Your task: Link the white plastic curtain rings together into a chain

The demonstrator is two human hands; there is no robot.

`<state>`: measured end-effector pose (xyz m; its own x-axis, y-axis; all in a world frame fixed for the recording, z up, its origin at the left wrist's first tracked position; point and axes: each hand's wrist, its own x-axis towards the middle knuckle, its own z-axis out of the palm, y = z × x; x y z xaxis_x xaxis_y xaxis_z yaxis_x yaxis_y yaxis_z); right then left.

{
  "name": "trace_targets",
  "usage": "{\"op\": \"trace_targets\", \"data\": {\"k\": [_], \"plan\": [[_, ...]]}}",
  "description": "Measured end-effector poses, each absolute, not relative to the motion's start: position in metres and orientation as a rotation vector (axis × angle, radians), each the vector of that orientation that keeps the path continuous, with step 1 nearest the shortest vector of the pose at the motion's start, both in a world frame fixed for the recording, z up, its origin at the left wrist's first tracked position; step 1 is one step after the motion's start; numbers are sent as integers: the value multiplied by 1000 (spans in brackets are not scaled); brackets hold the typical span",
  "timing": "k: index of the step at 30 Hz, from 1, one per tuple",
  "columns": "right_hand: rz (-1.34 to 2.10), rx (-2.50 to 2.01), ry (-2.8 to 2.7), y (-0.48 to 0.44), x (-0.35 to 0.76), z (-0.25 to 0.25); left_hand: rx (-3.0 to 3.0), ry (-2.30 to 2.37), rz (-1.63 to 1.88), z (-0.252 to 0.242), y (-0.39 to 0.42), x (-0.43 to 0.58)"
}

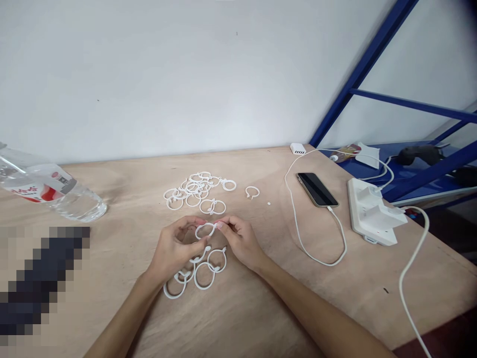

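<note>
Between my two hands, just above the wooden table (283,303), is a white plastic ring (197,232). My left hand (178,242) grips its left side between thumb and fingers. On the right, my right hand (238,236) pinches the ring's small end piece, partly hidden by the fingertips. Nearer to me lies a group of similar white rings (204,288), some partly under my left hand. Beyond my hands is a looser pile of white rings (194,189). A single ring (252,192) with a gap lies apart to its right.
A clear water bottle (80,201) lies at the left. Toward the right are a phone (317,189) on a white charging cable (294,211) and a power strip (367,211) with plugs. A small white adapter (297,148) sits by the wall. Blue metal bars (372,59) rise behind.
</note>
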<state>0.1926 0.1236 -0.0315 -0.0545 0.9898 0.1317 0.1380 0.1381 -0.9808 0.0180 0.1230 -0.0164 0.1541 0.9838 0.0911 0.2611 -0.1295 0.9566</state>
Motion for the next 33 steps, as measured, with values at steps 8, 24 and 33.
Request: {"op": "trace_targets", "data": {"k": [8,24,33], "plan": [[968,-1092,-1545,122,190,-27,1731,1325,925,-16,134,13],[331,-1518,-1968,112,182,-32,2324,1449,622,-16,160,17],[343,-1555,-1911,114,182,-32,2021,1518,711,4,147,5]]}}
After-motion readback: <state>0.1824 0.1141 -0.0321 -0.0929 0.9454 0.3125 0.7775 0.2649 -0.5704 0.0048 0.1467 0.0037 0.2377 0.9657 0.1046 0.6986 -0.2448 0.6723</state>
